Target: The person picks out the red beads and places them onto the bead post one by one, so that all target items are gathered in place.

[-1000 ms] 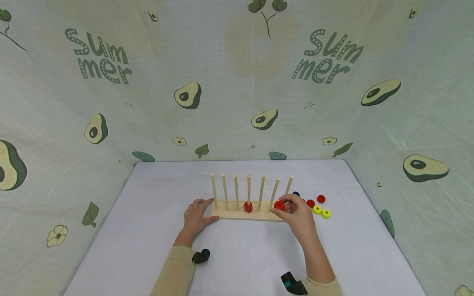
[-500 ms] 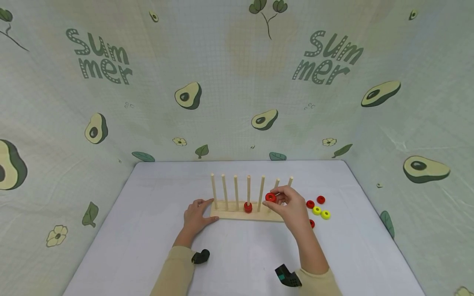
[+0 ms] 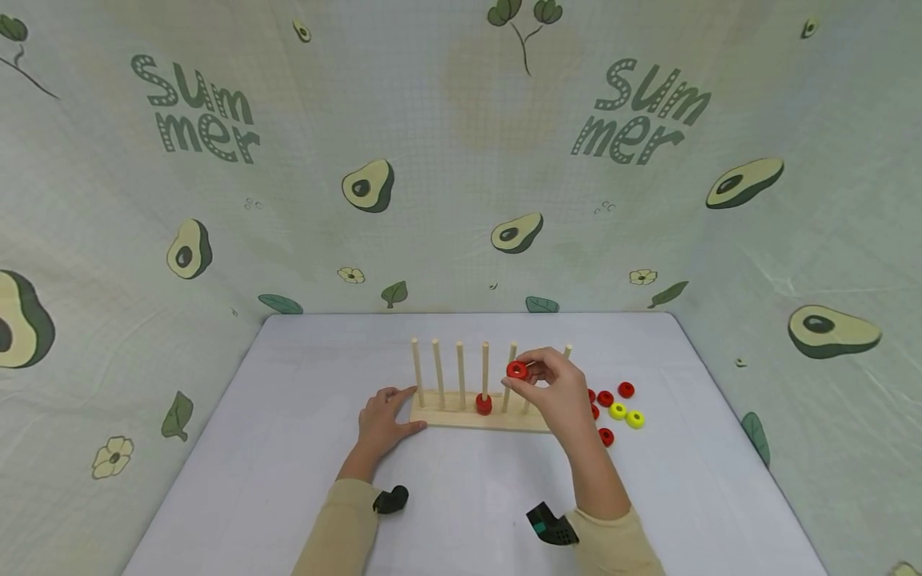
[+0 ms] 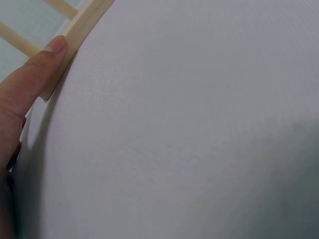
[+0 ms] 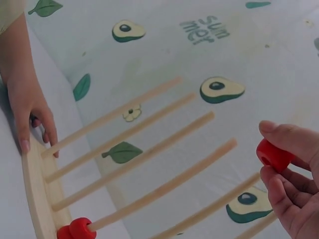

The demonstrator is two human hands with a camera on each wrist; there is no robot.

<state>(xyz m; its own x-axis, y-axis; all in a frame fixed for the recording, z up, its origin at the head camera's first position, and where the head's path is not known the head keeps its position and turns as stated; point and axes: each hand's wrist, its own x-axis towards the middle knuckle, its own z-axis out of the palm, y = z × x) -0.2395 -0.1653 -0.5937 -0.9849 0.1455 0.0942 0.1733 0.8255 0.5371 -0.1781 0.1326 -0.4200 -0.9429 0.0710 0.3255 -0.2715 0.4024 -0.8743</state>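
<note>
In the head view, the right hand (image 3: 558, 392) pinches a red bead (image 3: 516, 370) between thumb and finger. The bead is up high, in front of a wooden peg (image 3: 510, 388). The left hand (image 3: 382, 420) holds the left end of the wooden stand (image 3: 461, 418), thumb in front and a finger behind. Loose red beads (image 3: 606, 437) and two yellow beads (image 3: 618, 411) lie on the white table (image 3: 288, 384) by the stand's right end.

In the left wrist view, the left thumb (image 4: 50, 57) lies flat on the stand.

In the right wrist view, the pinched bead is near a peg's tip. Two stacked red beads (image 5: 82, 229) sit low on another peg.
</note>
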